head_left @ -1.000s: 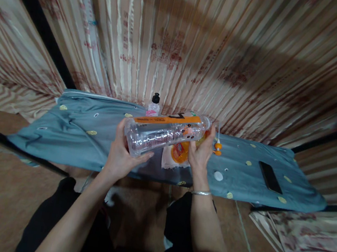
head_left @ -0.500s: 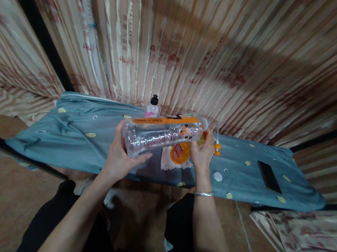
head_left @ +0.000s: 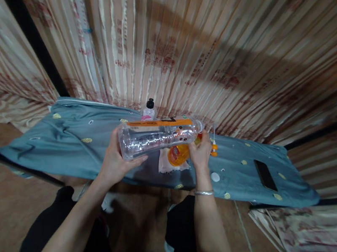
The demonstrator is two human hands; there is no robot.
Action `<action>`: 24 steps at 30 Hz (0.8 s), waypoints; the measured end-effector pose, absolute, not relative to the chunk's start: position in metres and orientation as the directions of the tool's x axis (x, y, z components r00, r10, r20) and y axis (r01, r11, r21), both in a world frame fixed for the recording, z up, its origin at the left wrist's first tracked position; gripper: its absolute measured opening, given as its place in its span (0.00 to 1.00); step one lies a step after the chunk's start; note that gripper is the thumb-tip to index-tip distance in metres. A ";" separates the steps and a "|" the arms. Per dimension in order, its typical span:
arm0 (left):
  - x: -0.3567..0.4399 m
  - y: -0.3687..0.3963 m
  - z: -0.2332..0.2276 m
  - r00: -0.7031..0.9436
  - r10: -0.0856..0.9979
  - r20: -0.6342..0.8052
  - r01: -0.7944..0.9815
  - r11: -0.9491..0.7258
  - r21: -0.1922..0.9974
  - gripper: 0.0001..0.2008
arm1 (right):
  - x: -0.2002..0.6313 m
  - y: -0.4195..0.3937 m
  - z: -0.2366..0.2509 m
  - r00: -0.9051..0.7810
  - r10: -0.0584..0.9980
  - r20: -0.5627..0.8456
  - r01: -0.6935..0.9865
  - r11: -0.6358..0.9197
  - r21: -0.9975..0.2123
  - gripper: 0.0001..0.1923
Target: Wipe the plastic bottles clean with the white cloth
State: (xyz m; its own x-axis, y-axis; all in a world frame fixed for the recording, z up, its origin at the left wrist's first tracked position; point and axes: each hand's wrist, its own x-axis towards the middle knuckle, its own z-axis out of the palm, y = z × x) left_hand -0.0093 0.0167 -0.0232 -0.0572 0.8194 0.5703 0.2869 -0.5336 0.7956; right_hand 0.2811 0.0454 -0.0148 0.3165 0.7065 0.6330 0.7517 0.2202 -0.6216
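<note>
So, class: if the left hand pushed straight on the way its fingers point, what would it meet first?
The left hand already grips the base of the clear bottle, so that comes first. Beyond it, the fingers point up and away, roughly toward the small black-capped bottle by the curtain, though depth is unclear.

Clear plastic bottle (head_left: 157,136) with an orange label strip along its upper side, held roughly horizontal above the counter, base toward the left, neck toward the right and slightly raised; interior ribbed and transparent.
</note>
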 end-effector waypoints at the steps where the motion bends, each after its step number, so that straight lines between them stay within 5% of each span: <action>1: -0.010 0.017 -0.023 -0.060 0.819 0.571 0.292 -0.532 0.795 0.54 | 0.281 0.045 -0.014 0.311 0.709 0.633 0.751 0.225 -0.621 0.17; 24: -0.012 0.020 -0.012 -0.059 0.786 0.615 0.330 -0.566 0.756 0.54 | 0.281 0.041 -0.006 0.251 0.758 0.601 0.773 0.217 -0.597 0.15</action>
